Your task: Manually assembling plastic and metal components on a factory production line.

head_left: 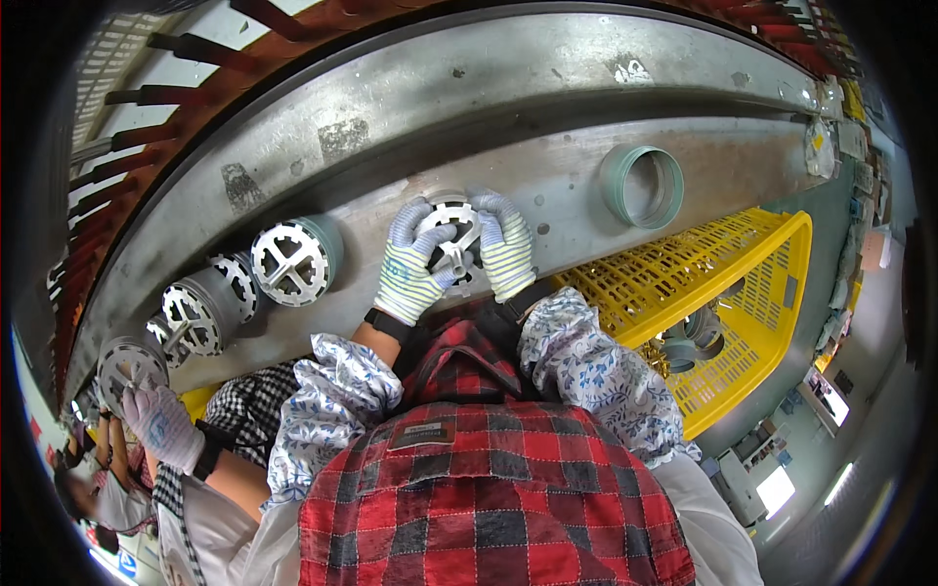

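The spoked disc (465, 241) was pale grey metal, round, with a notched rim, spokes and a raised central post. It was between my gloved hands, at the near side of the metal bench (572, 181). My left hand (414, 262) held it with fingers curled in over its face; my right hand (506, 244) gripped its right edge, fingers bent close.

Count: one disc held; at least four similar spoked pieces (291, 262) to the left, overlap preventing an exact figure; one more piece (131, 366) at a co-worker's gloved hand (168, 428); one green open ring (614, 188) at right; one yellow crate (799, 278), contents uncountable.
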`<state>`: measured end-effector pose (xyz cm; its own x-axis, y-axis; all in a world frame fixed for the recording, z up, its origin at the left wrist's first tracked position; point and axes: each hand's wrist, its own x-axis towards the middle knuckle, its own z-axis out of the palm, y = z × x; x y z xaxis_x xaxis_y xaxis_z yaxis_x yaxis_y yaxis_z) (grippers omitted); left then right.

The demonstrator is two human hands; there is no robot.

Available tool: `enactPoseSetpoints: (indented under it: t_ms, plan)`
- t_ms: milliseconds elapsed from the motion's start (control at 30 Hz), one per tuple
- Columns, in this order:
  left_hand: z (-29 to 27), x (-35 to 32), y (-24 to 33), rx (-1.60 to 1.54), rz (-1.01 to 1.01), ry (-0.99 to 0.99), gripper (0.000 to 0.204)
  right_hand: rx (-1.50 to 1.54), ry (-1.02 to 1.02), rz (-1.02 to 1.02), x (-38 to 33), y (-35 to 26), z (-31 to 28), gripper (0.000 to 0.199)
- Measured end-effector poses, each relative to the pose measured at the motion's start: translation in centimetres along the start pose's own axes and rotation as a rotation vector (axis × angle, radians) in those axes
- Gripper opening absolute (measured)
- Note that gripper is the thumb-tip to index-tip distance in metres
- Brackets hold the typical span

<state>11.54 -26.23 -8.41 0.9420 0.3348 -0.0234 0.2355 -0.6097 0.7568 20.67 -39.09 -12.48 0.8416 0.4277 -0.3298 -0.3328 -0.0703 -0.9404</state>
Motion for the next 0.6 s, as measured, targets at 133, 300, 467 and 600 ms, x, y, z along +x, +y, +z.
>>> enactPoseSetpoints:
  t_ms: [133,300,467,600]
  plan:
    - [0.1,-0.1,-0.4,0.065,0.027,-0.008,0.046,-0.047,0.002,-0.057,-0.1,0.5,0.0,0.017]
    - [-0.2,0.3,-0.1,0.098,0.075,0.004,0.046,-0.143,0.004,-0.043,-0.3,-0.8,0.1,0.024]
    - [-0.6,0.6,0.1,0.213,0.099,-0.064,0.043,-0.272,0.083,0.088,0.6,-1.6,0.6,0.032]
    - [-0.6,0.7,-0.1,0.235,0.137,-0.079,0.042,-0.522,0.020,-0.054,0.6,-0.7,0.4,0.030]
